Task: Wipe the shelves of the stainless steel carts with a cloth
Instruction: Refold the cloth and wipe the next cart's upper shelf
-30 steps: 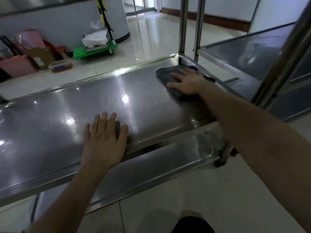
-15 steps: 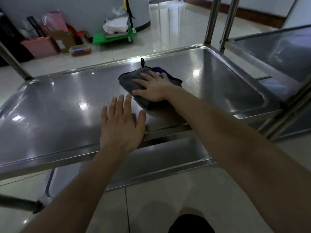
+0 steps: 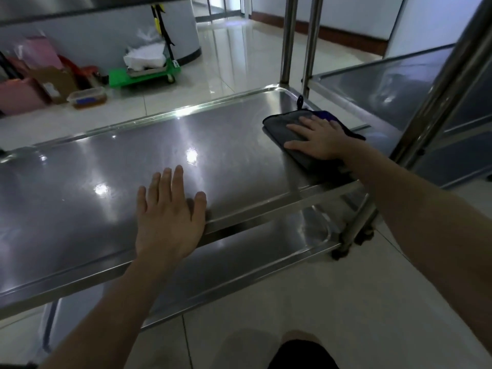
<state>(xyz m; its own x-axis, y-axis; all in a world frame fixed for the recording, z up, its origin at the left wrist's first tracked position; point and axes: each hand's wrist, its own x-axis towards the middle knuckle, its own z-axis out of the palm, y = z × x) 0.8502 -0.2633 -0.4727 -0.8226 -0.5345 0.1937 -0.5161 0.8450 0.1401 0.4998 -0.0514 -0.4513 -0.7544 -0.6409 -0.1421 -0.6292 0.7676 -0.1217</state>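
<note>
Presses the grey cloth (image 3: 281, 125) flat onto the steel shelf (image 3: 106, 182) at two o'clock, near its right end, with the right hand (image 3: 319, 138), fingers straight and spread. Rests the left hand (image 3: 170, 217) palm down, fingers straight, holding nothing, on the near rim at six o'clock. Shows a second cart (image 3: 399, 83) at three o'clock.

Dim, glare spots on shelf (image 3: 101, 187), soft focus
</note>
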